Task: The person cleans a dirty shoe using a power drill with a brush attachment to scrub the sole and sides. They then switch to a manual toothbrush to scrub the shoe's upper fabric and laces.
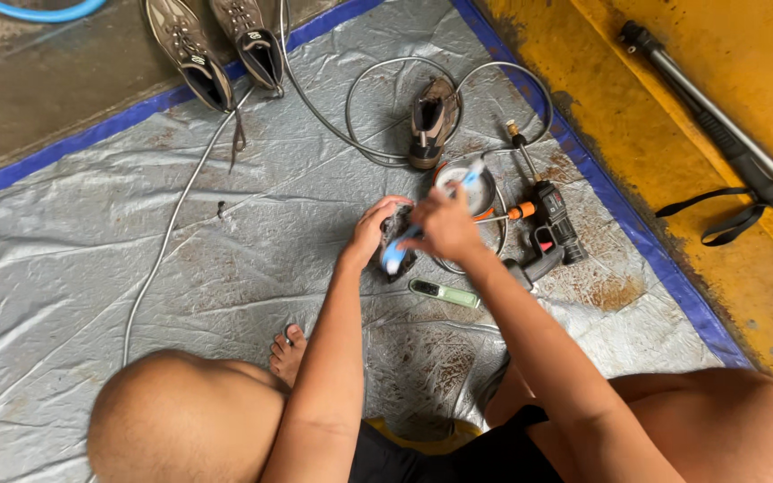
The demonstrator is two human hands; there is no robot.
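Big grey tarp [91,268] with a blue border covers the floor, a thin hose [172,224] looping across it. 2 shoes [216,45] sit at the far edge, a 3rd muddy one [429,121] stands near the cordless spray gun [547,234]. Person's squatting, both forearms reaching forward. Left hand [373,228] is curled around a dirty shoe [397,234] mid-tarp, right hand [445,224] fisted on a blue-handled brush [404,246] laid against it. Small green tool [445,293] lies just beside.
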